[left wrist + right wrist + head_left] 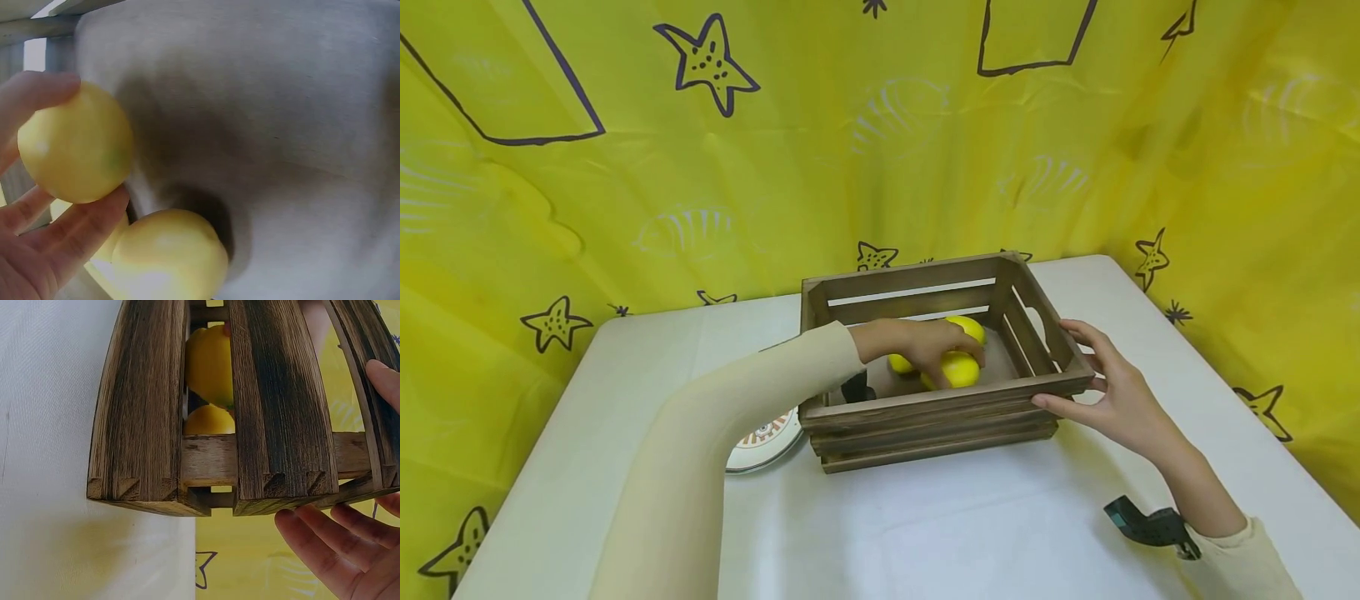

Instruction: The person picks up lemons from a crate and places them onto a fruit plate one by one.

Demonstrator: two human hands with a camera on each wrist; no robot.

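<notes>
A brown slatted wooden crate [936,421] stands on the white table with several yellow lemons inside. My left hand [928,343] reaches over the front rim and holds one lemon [958,369] between thumb and fingers. In the left wrist view, this lemon [78,147] has a greenish spot, and a second lemon [172,256] lies just below my fingers, partly covering another. My right hand [1123,408] grips the crate's front right corner, thumb on the front and fingers along the right side. Through the slats, the right wrist view shows a lemon [209,365].
A round patterned plate [771,442] lies left of the crate, partly hidden by my left sleeve and the crate. A yellow curtain [760,183] with starfish drawings hangs behind the table [925,533]. Black wrist devices [1153,527] are strapped on both forearms.
</notes>
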